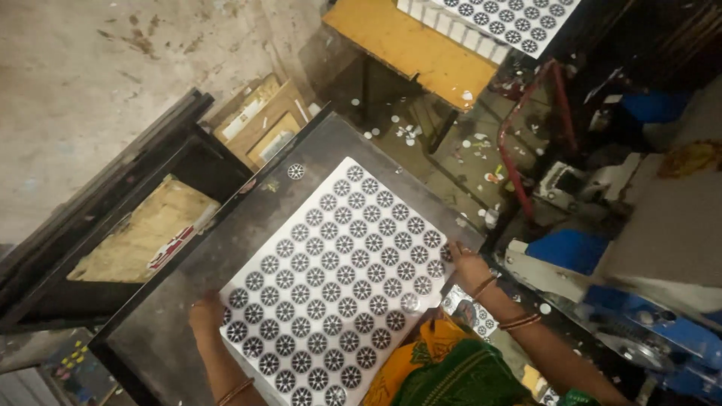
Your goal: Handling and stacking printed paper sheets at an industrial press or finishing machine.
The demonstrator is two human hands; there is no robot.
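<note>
White card, that's the sheet (338, 282), printed all over with rows of round black rosettes, and it lies flat and skewed on the dark grey counter (188, 301), one corner pointing away toward the far edge. The left hand (206, 314) sits at the sheet's near left corner, fingers laid on the edge; how tight that grip is I cannot tell, the hand reads as a dark shape. The right hand (468, 265) comes in at the opposite corner, fingers curled loosely over the sheet's edge, touching it, pressing rather than pinching. So the sheet spans between both hands. One loose rosette disc (295, 171) lies on the counter just off the sheet's far corner. Beyond, a yellow table (406, 45) carries another printed stack (511, 19), and white punched circles (406, 134) litter the floor below.
</note>
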